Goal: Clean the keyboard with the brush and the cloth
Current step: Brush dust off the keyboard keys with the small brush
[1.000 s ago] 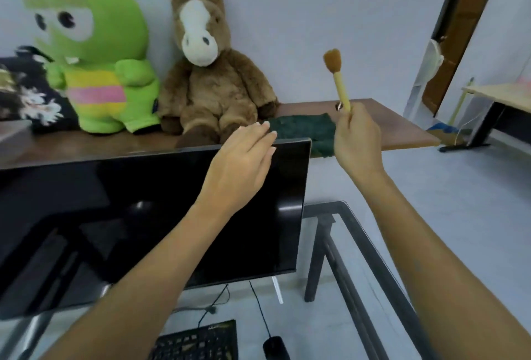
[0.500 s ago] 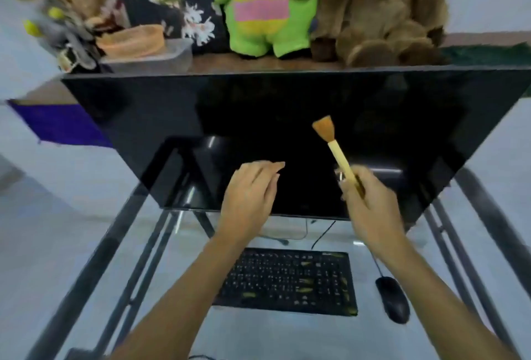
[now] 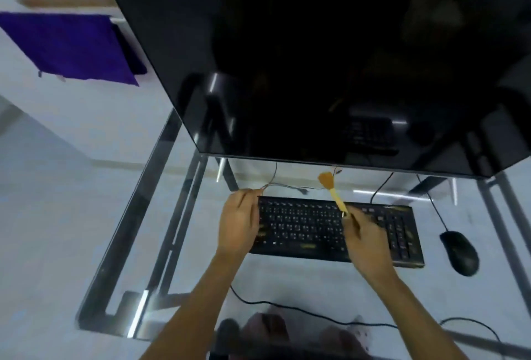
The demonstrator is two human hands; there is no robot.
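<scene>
A black keyboard (image 3: 310, 226) with pale key legends lies on the glass desk (image 3: 184, 244) below the monitor. My right hand (image 3: 363, 240) hovers over the keyboard's right half and grips a small brush (image 3: 333, 190) by its yellow handle; the orange-brown bristles point up and away, past the keyboard's far edge. My left hand (image 3: 240, 226) rests at the keyboard's left end with its fingers curled against the edge. No cloth shows in this frame.
A large black monitor (image 3: 330, 58) overhangs the far side of the desk. A black mouse (image 3: 459, 252) lies right of the keyboard, with cables (image 3: 287, 186) behind and in front. A purple cloth (image 3: 71, 46) hangs at far left. Feet show through the glass.
The view has tilted down from the shelf of plush toys to the desk. Both hands have come down from the monitor to the keyboard, the right one still holding the brush.
</scene>
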